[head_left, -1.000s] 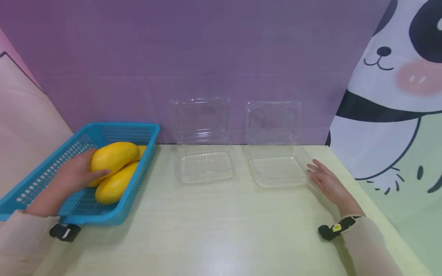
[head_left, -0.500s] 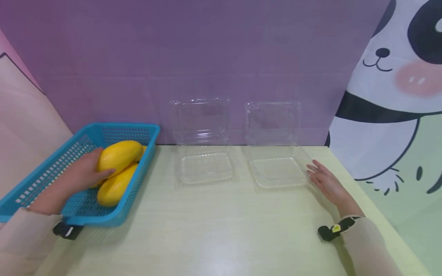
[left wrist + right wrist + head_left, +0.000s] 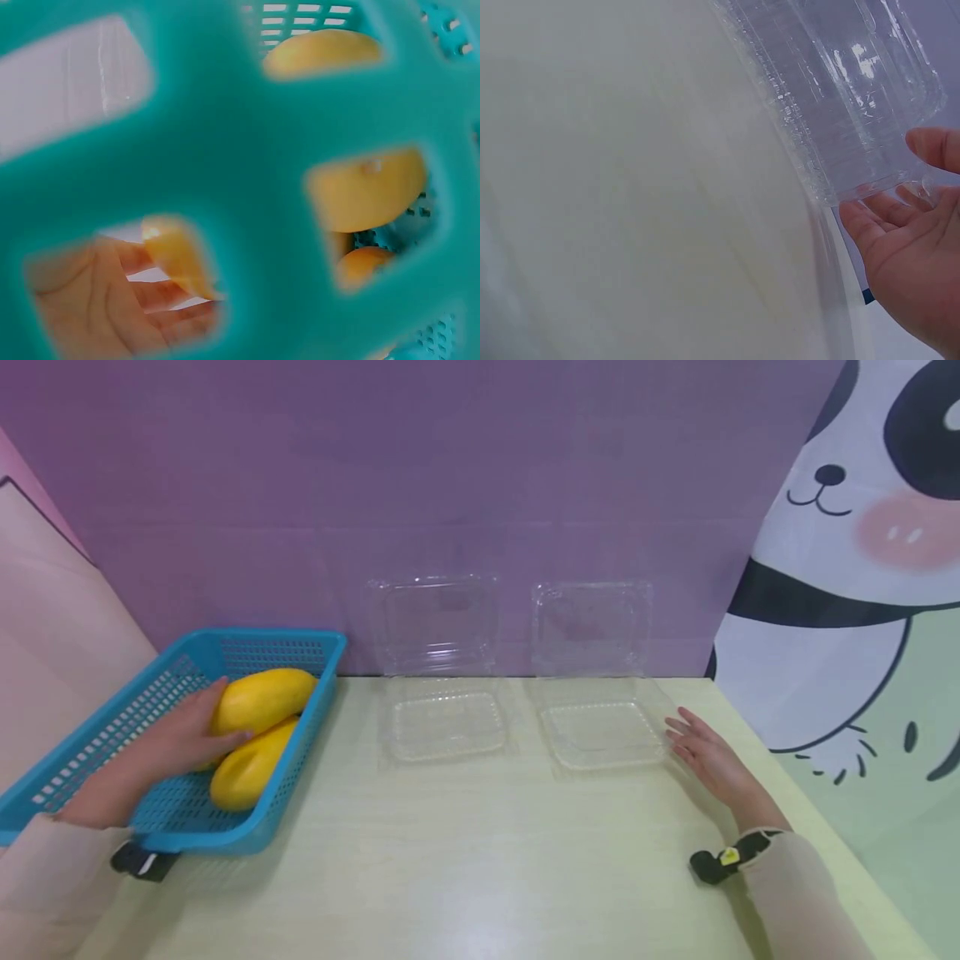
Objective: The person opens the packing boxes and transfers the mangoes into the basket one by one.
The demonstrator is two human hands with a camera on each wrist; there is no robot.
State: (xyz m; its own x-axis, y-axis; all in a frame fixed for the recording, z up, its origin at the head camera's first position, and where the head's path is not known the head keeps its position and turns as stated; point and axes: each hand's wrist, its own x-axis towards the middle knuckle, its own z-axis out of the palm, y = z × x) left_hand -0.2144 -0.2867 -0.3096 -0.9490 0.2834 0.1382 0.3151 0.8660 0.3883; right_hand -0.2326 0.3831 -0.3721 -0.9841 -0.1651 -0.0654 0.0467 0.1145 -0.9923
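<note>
In the head view my left hand (image 3: 180, 735) reaches into a blue basket (image 3: 300, 760) and holds the left end of a yellow mango (image 3: 266, 697), thumb in front and fingers at its back. That mango lies over another mango (image 3: 251, 768). In the left wrist view the basket wall (image 3: 225, 142) blocks much of the hand. My right hand (image 3: 708, 756) is beside the right clear plastic box (image 3: 603, 735). In the right wrist view its fingertips are right at the box's corner (image 3: 885, 184), with the thumb spread apart.
Another open clear box (image 3: 448, 727) stands left of the first. Both lids, such as the left lid (image 3: 438, 622), stand up against the purple backdrop (image 3: 450, 460). The pale table (image 3: 480, 852) ends at a right edge near my right arm.
My left hand and its mango have shifted a little to the right in the basket, and more of the fingers shows behind the fruit. The right hand stays in place.
</note>
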